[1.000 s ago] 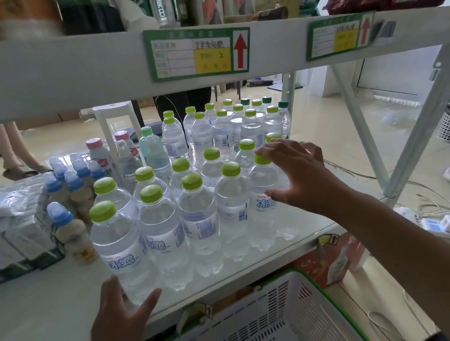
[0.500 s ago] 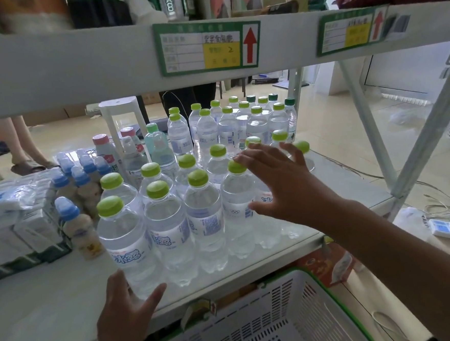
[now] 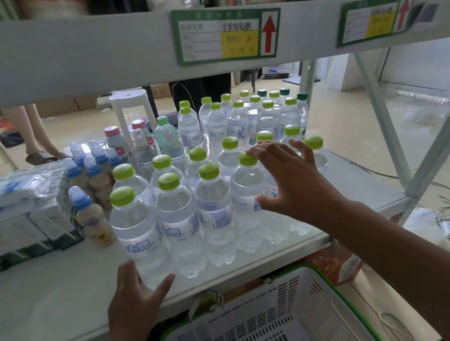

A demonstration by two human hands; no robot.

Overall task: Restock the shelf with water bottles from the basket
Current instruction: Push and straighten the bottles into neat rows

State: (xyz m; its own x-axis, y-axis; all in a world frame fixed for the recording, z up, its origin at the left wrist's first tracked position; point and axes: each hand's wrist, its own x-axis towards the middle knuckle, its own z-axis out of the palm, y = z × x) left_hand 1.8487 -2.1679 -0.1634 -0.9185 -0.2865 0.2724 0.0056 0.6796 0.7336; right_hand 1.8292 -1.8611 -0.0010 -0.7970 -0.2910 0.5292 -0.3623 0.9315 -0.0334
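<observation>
Water bottles [image 3: 216,211] with green caps stand packed in rows on the shelf [image 3: 54,294], right at its front edge, and the part of the basket [image 3: 268,316] we can see below looks empty. Our left hand [image 3: 134,296] lies open against the base of the front-left bottle [image 3: 136,229], fingers spread, gripping nothing. Our right hand [image 3: 291,181] is spread open too, fingertips over a cap and thumb against the right end of the front row, clamped on nothing. We judge this to be the squaring-up step: press both ends inward together, low on the left and gently on the right, so no bottle tips or slides off the lip. We should keep clear of the small blue-capped bottles [image 3: 88,217] just beside the block
</observation>
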